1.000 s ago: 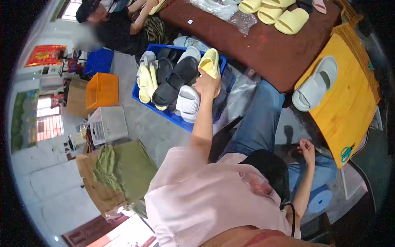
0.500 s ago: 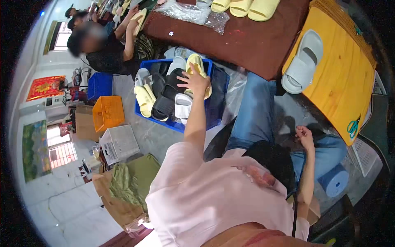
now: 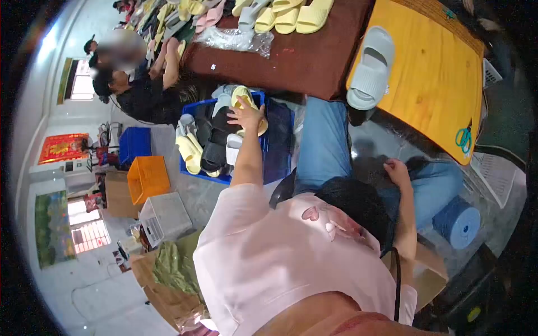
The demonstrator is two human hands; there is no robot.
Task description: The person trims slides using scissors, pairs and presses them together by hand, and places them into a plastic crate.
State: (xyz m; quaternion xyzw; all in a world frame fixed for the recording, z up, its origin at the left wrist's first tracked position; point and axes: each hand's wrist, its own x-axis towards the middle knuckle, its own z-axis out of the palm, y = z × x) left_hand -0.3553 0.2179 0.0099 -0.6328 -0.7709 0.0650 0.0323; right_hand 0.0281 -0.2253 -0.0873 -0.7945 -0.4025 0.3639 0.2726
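Note:
My left hand [image 3: 245, 116] reaches into a blue crate [image 3: 223, 178] of slippers with its fingers spread. It lies over a yellow slipper [image 3: 241, 96] and the black slipper [image 3: 219, 130] beside it, gripping neither. Another black slipper [image 3: 212, 155], a white slipper [image 3: 233, 147] and a pair of yellow slippers [image 3: 189, 152] fill the near side of the crate. My right hand [image 3: 397, 171] hangs by my right knee, fingers loosely curled, with nothing visible in them. Ahead of it, a single grey slipper [image 3: 370, 81] rests at the edge of a yellow wooden board [image 3: 423, 84].
Teal scissors [image 3: 464, 139] lie on the board. A brown-covered table [image 3: 286, 64] holds plastic wrap [image 3: 238, 40] and several slippers. Across it sits a person in black [image 3: 145, 101]. A blue roll [image 3: 457, 223] stands by my right leg; an orange basket [image 3: 148, 178] is on the floor, left.
The camera view has shifted, showing more slippers on the far table. My left hand stays spread over the slippers in the crate. My right hand remains by my knee.

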